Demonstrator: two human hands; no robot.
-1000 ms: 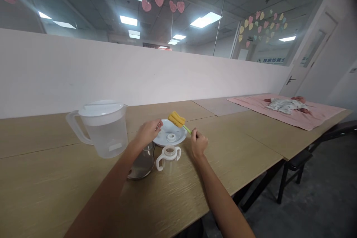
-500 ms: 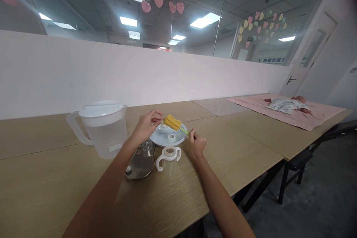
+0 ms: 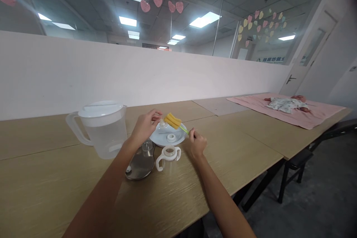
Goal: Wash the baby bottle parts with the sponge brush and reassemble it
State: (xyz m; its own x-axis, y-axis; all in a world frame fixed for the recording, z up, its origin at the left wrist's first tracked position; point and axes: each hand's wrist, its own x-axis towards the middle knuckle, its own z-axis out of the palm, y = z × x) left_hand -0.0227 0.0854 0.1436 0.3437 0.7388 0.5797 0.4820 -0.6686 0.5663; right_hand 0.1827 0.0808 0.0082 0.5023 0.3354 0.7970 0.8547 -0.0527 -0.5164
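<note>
My right hand (image 3: pixel 198 142) is closed round the light green handle (image 3: pixel 183 129) of a bottle brush with a yellow sponge head (image 3: pixel 173 120). Pinched in my left hand (image 3: pixel 145 125) is a small clear piece (image 3: pixel 163 122) that looks like a bottle nipple, right beside the sponge. Both are over a white plate (image 3: pixel 156 140), on which a white ring (image 3: pixel 171 138) lies. Nearer to me stands a clear baby bottle with a white two-handled collar (image 3: pixel 169 153), its mouth uncovered. A shiny metal tray (image 3: pixel 141 165) is partly behind my left forearm, with a small clear cup (image 3: pixel 147 145) on it.
A lidded clear pitcher (image 3: pixel 106 134) with liquid stands to the left. Far right on the table, a baby-like figure (image 3: pixel 284 104) in patterned clothes lies on a pink cloth (image 3: pixel 304 119). A white wall (image 3: pixel 83 70) bounds the back, and a black chair (image 3: pixel 299 160) is at the right.
The sponge head has tilted and shifted slightly beside the clear piece, which shows more plainly now. Both hands stay almost in place, and the view has shifted a little.
</note>
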